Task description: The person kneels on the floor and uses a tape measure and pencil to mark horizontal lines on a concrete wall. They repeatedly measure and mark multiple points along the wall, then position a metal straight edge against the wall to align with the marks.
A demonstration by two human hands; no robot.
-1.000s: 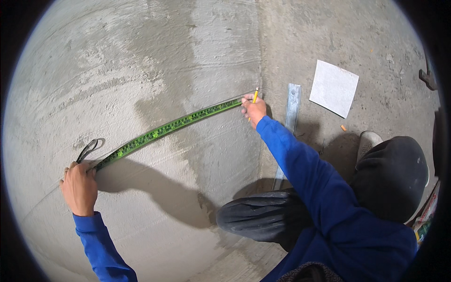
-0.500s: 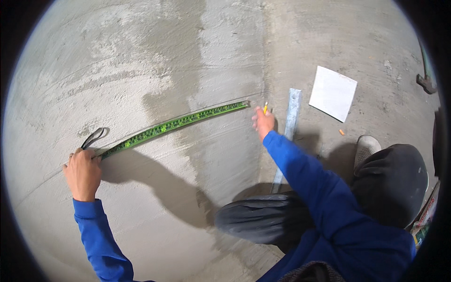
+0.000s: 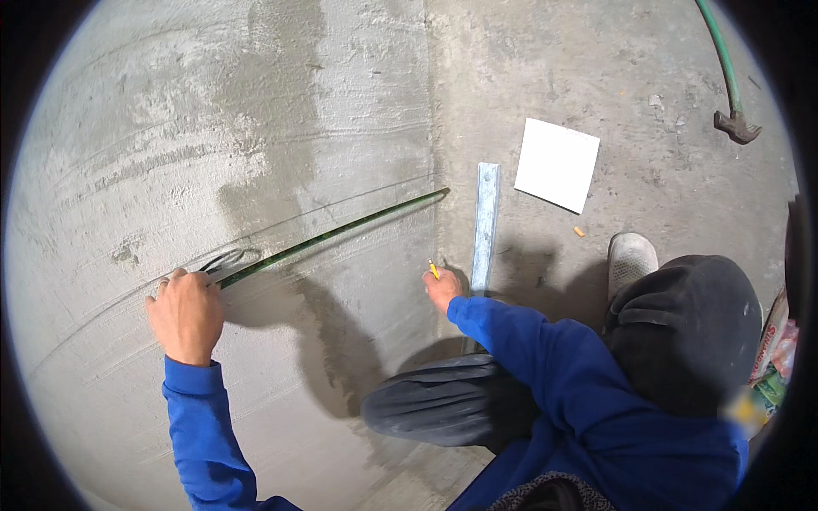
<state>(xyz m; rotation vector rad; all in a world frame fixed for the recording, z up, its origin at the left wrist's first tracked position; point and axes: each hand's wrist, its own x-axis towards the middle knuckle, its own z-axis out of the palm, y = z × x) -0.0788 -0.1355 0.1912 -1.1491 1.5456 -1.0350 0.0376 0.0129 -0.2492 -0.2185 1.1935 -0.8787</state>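
My left hand (image 3: pixel 186 317) is closed at the wall, its fingers gripping a tape measure whose case is hidden under the palm. The green blade (image 3: pixel 336 233) stretches from that hand to the right and upward, turned nearly edge-on, its tip close to the corner where wall meets floor. A black strap loop (image 3: pixel 228 259) pokes out beside my fingers. Lower than the blade's tip and apart from it, my right hand (image 3: pixel 443 291) is closed on a yellow pencil (image 3: pixel 434 270), beside the metal strip. A thin dark line runs along the wall above the blade.
On the floor lie a flat metal strip (image 3: pixel 486 213), a white square tile (image 3: pixel 558 166) and a small orange piece (image 3: pixel 579 232). A green-handled hammer (image 3: pixel 735 127) rests at the far right. Printed bags (image 3: pixel 774 342) sit by my knee. The rough plaster wall (image 3: pixel 281 111) fills the left.
My right hand with the pencil has come down toward me, away from the blade's tip. The blade has turned from showing its marked face to nearly edge-on. The view has shifted somewhat.
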